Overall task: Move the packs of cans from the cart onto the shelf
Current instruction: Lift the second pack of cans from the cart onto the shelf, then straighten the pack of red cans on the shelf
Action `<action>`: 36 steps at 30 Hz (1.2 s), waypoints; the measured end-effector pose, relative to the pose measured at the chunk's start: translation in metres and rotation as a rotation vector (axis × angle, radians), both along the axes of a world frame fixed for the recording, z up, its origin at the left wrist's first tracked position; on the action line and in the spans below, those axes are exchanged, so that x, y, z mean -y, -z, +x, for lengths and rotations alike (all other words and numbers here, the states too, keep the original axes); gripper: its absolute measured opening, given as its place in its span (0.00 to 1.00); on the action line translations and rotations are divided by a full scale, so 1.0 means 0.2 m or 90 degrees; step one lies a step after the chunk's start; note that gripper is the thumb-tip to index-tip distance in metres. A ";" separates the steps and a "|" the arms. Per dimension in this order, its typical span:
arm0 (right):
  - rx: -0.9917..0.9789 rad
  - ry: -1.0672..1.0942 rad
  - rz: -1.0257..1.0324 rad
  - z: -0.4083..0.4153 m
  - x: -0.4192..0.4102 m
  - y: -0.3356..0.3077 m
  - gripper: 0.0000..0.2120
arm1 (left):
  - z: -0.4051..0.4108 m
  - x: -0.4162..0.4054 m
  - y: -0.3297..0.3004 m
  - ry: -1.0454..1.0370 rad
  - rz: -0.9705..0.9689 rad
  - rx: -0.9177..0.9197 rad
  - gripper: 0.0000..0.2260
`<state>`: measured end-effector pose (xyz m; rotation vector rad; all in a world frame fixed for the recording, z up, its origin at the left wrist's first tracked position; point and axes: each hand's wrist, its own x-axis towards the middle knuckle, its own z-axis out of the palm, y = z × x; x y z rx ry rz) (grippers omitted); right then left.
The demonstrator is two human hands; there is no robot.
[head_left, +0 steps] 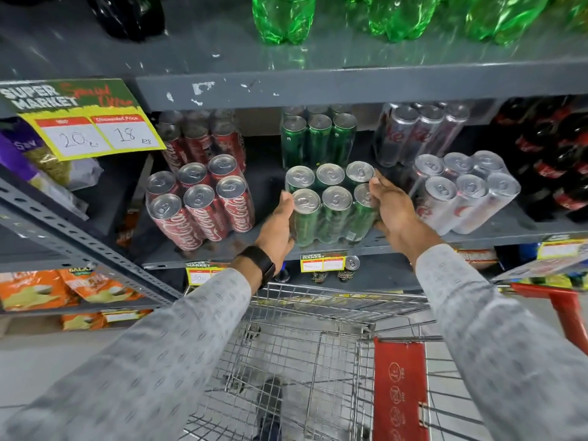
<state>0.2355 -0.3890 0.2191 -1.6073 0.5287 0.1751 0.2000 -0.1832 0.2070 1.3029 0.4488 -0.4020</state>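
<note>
A shrink-wrapped pack of green cans (331, 206) rests on the grey middle shelf (496, 232), near its front edge. My left hand (276, 230) presses its left side and my right hand (393, 208) grips its right side. A pack of red cola cans (200, 202) stands to the left, a pack of silver cans (464, 192) to the right. Behind each stands another pack of the same colour, the green one being (316, 140). The wire cart (305, 354) below me holds no packs in the part I can see.
Green bottles (283, 17) stand on the shelf above. Dark cola bottles (553, 160) fill the right end of the middle shelf. Orange snack bags (63, 288) lie on the lower left rack. A price sign (89, 122) hangs at left. The cart's red handle (563, 307) is at right.
</note>
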 end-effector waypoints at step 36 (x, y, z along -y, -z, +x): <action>0.315 -0.039 -0.452 -0.01 -0.31 -0.29 0.26 | -0.17 -0.40 -0.24 -0.070 0.080 0.220 0.24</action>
